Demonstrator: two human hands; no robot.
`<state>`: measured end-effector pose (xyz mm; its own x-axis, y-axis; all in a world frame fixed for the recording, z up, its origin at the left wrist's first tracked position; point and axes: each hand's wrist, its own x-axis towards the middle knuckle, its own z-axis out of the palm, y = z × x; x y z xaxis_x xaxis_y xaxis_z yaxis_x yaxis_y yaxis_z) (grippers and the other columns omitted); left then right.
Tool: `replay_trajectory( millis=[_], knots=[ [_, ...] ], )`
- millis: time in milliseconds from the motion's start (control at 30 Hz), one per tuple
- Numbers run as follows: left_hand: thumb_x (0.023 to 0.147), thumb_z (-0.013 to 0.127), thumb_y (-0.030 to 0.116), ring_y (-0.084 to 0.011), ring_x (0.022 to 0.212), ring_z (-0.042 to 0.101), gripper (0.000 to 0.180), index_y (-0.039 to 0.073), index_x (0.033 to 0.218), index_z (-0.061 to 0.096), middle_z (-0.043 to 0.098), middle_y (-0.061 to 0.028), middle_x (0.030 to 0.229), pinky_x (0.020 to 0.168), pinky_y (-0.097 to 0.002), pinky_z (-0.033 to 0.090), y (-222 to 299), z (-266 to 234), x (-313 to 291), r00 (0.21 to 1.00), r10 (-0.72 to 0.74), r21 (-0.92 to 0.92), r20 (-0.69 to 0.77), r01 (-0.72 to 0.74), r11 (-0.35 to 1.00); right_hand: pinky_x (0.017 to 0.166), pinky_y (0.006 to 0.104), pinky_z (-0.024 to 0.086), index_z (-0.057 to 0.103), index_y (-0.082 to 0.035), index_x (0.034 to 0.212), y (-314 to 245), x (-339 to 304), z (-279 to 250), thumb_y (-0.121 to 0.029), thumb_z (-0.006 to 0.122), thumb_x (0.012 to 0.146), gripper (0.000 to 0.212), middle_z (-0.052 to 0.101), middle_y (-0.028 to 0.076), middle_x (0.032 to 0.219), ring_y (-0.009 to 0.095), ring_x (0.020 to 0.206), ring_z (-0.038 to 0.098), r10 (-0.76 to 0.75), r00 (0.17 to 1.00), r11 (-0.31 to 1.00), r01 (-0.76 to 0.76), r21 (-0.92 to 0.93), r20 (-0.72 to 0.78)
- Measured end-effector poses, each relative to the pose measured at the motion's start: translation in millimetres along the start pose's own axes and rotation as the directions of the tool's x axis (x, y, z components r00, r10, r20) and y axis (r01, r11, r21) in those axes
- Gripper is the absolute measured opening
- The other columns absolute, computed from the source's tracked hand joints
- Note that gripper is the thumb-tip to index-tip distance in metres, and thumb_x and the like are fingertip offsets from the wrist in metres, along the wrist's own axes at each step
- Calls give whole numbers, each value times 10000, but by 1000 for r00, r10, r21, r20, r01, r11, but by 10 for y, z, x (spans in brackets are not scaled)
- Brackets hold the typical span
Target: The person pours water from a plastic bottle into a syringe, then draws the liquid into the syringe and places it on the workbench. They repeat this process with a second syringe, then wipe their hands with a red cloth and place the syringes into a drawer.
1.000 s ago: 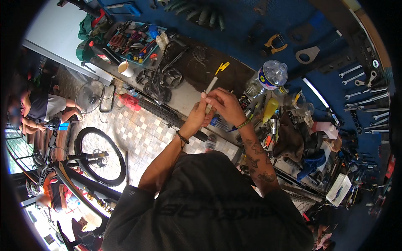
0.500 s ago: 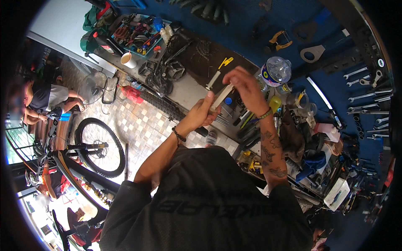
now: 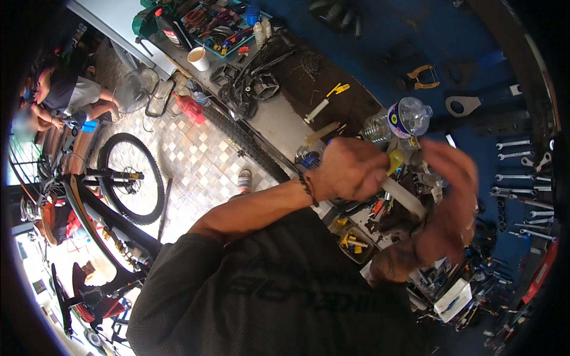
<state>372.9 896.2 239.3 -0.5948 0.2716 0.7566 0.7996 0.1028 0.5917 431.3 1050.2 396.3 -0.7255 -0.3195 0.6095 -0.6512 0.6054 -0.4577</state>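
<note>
My left hand (image 3: 353, 169) is closed in a fist above the bench. A pale, translucent strip (image 3: 405, 199) runs from it down toward my right hand; its exact kind is unclear. My right hand (image 3: 448, 204) is smeared by motion at the strip's far end, so its grip does not show. Beyond my left hand, a syringe-like tube (image 3: 316, 111) lies beside a yellow tool (image 3: 337, 90). A second pale stick (image 3: 322, 133) rests just past my left knuckles.
A clear plastic bottle (image 3: 408, 117) stands beyond my hands. Bike pedals (image 3: 264, 86), a paper cup (image 3: 198, 59) and a tool tray (image 3: 222, 35) occupy the far left bench. Wrenches (image 3: 513, 156) hang at the right. A bicycle wheel (image 3: 132, 178) stands left; people sit farther off.
Both hands have moved right, away from the syringe-like tube. The pale stick between them earlier is no longer there; a similar one lies on the bench. A translucent strip now extends from my left hand.
</note>
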Motion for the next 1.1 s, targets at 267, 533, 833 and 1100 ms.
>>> replay_trajectory(
  millis=[267, 533, 833, 1100],
  knots=[
    [924, 637, 247, -285, 611, 640, 128, 122, 918, 662, 613, -48, 703, 526, -434, 503, 340, 294, 142, 999, 22, -21, -36, -22, 1000, 954, 438, 527, 632, 81, 1219, 55, -526, -260, -998, 110, 862, 1250, 639, 258, 1193, 336, 1061, 646, 102, 949, 994, -110, -12, -297],
    [923, 631, 233, -294, 596, 643, 113, 129, 919, 675, 620, -52, 685, 519, -447, 506, 508, 454, -32, 999, -11, -108, 34, 15, 994, 1082, 452, 458, 575, 59, 1320, 368, -608, 108, -1063, 93, 776, 1337, 635, 255, 1255, 350, 1207, 602, 262, 953, 964, -266, -5, -150],
    [990, 627, 312, -332, 628, 692, 207, 126, 1080, 647, 654, -100, 694, 550, -468, 515, 491, 456, -197, 967, -223, -141, 126, 240, 961, 856, 353, 523, 561, 35, 1207, 618, -665, 687, -783, 324, 1039, 868, 593, 115, 1058, 214, 944, 627, 368, 852, 866, -168, 471, -374],
    [1043, 693, 275, -257, 843, 719, 309, 76, 1257, 592, 722, -125, 951, 737, -352, 552, -697, 411, -731, 799, -575, -289, 177, 601, 745, 794, 310, 494, 616, 0, 1207, 981, -1006, 837, -393, 450, 1155, 430, 605, 59, 910, 143, 829, 602, 664, 685, 728, -499, 471, -299]
  ],
)
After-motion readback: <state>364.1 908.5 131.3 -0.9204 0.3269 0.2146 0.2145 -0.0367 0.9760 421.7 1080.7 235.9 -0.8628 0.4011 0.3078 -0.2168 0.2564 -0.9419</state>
